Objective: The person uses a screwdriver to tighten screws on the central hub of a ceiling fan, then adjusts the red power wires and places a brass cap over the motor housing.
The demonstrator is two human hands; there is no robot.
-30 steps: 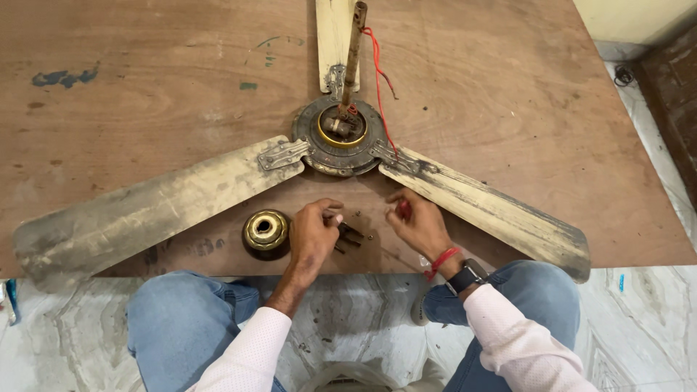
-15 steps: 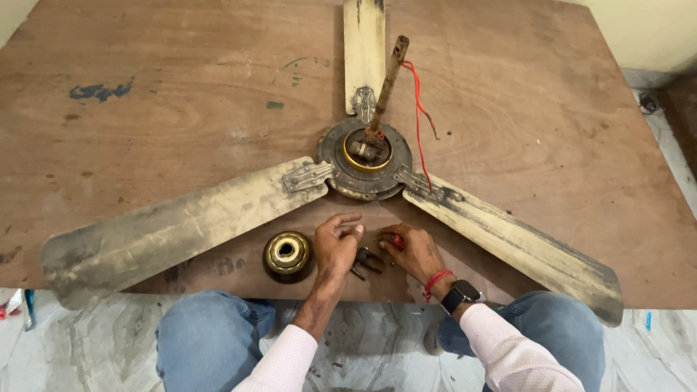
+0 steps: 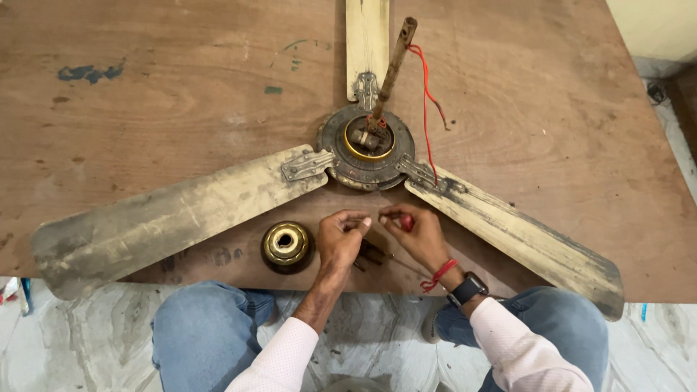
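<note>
One old three-bladed fan on a board, my two hands over small parts at its near edge.

My left hand (image 3: 338,239) is curled, thumb and forefinger pinched on something too small to make out; my right hand (image 3: 415,234) is closed around a small red piece (image 3: 407,222). Under and between them lie a few dark metal bits (image 3: 370,254), their number hidden by my fingers. Just left sits one round brass-coloured cap (image 3: 285,245), domed, with a hole in its middle. The fan (image 3: 367,145) has three flat blades, pale and grimy, bolted by metal brackets to one round rusty hub (image 3: 341,163) with a brass ring. One rusted rod (image 3: 393,62) rises tilted from the hub, one red wire (image 3: 426,109) trailing off it. The board (image 3: 145,109) is scuffed brown plywood.
</note>
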